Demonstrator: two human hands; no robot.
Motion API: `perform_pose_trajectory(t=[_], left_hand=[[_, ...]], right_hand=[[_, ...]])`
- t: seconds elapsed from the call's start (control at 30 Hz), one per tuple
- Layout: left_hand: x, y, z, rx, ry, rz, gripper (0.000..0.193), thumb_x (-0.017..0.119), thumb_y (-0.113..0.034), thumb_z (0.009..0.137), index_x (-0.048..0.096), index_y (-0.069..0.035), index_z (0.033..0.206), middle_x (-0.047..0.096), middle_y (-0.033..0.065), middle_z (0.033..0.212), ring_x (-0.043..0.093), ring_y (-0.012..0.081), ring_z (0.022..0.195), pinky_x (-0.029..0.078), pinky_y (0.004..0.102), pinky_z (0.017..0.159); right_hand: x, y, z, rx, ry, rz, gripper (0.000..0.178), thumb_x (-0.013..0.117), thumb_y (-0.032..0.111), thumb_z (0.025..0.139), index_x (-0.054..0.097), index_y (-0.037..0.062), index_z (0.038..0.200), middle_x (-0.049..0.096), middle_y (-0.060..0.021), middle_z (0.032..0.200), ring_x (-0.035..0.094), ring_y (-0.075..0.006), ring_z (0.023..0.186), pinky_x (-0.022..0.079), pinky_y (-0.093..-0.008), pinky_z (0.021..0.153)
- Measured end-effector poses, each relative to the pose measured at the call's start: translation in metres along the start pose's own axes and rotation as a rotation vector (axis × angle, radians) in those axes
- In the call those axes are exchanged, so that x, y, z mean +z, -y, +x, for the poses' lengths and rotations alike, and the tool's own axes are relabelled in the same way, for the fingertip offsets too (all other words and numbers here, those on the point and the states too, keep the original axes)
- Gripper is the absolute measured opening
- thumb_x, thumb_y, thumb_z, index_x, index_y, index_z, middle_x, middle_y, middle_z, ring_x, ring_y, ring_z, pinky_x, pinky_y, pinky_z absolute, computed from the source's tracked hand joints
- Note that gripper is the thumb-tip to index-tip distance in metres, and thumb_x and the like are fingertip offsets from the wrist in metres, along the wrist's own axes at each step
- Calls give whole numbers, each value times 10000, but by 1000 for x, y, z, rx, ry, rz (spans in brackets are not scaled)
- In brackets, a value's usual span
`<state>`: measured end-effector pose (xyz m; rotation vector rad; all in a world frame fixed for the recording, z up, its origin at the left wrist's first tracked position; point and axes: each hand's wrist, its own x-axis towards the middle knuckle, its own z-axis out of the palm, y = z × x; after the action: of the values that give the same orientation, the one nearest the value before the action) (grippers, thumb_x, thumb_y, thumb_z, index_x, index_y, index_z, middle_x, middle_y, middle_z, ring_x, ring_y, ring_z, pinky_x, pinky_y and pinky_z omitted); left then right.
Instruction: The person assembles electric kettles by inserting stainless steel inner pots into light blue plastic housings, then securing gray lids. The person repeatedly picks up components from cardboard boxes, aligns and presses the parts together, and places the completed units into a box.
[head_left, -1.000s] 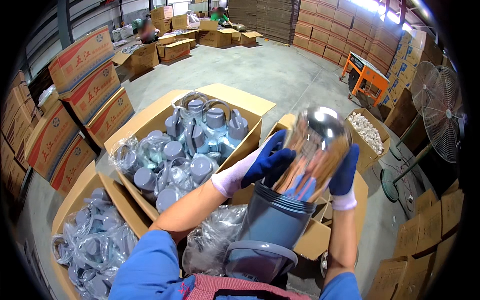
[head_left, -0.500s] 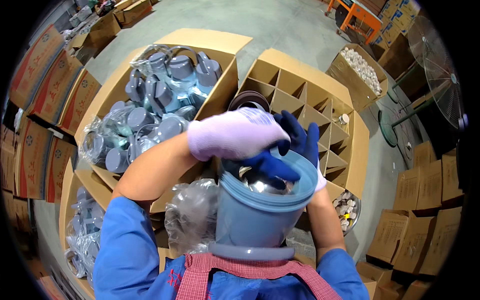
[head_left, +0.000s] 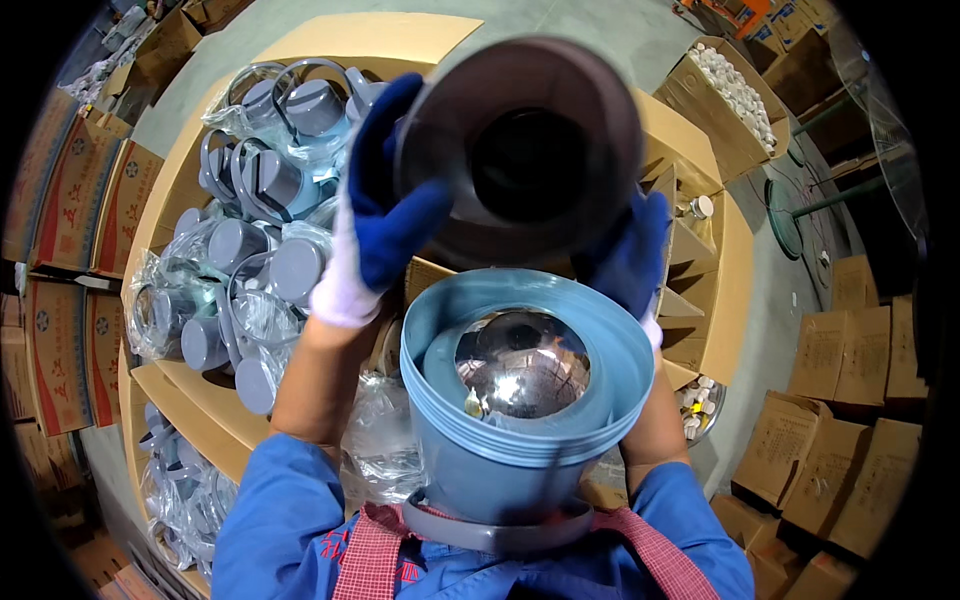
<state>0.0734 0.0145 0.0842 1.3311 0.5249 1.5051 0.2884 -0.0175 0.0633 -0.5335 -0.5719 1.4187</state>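
Both my hands wear gloves with blue palms and pale lilac cuffs. Between them, blurred by motion, is a dark brown ring-shaped part [head_left: 605, 130] with a round opening. My left hand [head_left: 390, 200] grips its left side, thumb in front. On its lower right my right hand [head_left: 632, 255] holds the edge, with fingers partly hidden behind it. Below stands a blue-grey plastic jug body [head_left: 490, 470] with a threaded rim, close against my chest. Inside it sits a shiny silver dome [head_left: 530, 365]. A small pale piece [head_left: 473, 403] lies beside the dome.
To the left a carton [head_left: 150, 270] holds several grey-lidded jugs [head_left: 238, 243] in clear plastic. A divided carton [head_left: 730, 290] stands ahead right; a box of small whitish pieces [head_left: 725, 100] lies beyond. A standing fan [head_left: 870, 180] and stacked cartons [head_left: 780, 450] line the right side.
My left hand has come out of the jug body. The brown ring, earlier at the divided carton, is now lifted in both hands above the jug. The silver dome is more exposed.
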Motion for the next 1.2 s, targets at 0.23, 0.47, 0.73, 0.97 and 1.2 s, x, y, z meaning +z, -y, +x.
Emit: perform_pose_trajectory(t=[0.23, 0.47, 0.73, 0.97, 1.2], left_hand=[[26, -55, 10, 271, 287, 434, 205, 733, -166, 780, 692, 2, 889, 690, 124, 821, 601, 257, 806, 497, 381, 757], [32, -62, -17, 290, 447, 438, 189, 704, -262, 822, 731, -75, 822, 702, 127, 861, 587, 283, 840, 484, 400, 797], [8, -63, -29, 82, 544, 330, 427, 741, -362, 745, 770, -40, 1025, 712, 174, 1116, 615, 338, 1109, 422, 455, 1076], [31, -106, -55, 112, 597, 516, 978, 911, -527, 535, 603, -5, 1303, 585, 201, 1341, 565, 353, 1231, 443, 456, 1050], [28, -105, -81, 96, 357, 355, 911, 625, -689, 807, 535, 29, 1360, 529, 208, 1405, 513, 350, 1292, 363, 471, 1113]], right_hand=[[-2, 31, -23, 200, 317, 19, 852, 182, 660, 1022, 644, -44, 1158, 556, -307, 1336, 562, -376, 1234, 407, -463, 1112], [-12, 18, -39, 256, 345, 66, 745, 306, 550, 1061, 681, -89, 1142, 560, -268, 1357, 564, -351, 1245, 406, -433, 1122], [8, 48, -79, 31, 157, -512, 686, 234, 458, 1105, 684, -58, 1139, 649, -217, 1264, 595, -310, 1219, 434, -391, 1076], [34, 75, -125, -545, 460, -1108, 679, 461, 562, 1007, 524, 8, 1395, 543, -219, 1412, 486, -395, 1339, 358, -482, 1137], [47, 64, -136, -623, 423, -1205, 636, 465, 490, 1027, 486, -11, 1418, 478, -247, 1463, 443, -424, 1375, 337, -488, 1152]])
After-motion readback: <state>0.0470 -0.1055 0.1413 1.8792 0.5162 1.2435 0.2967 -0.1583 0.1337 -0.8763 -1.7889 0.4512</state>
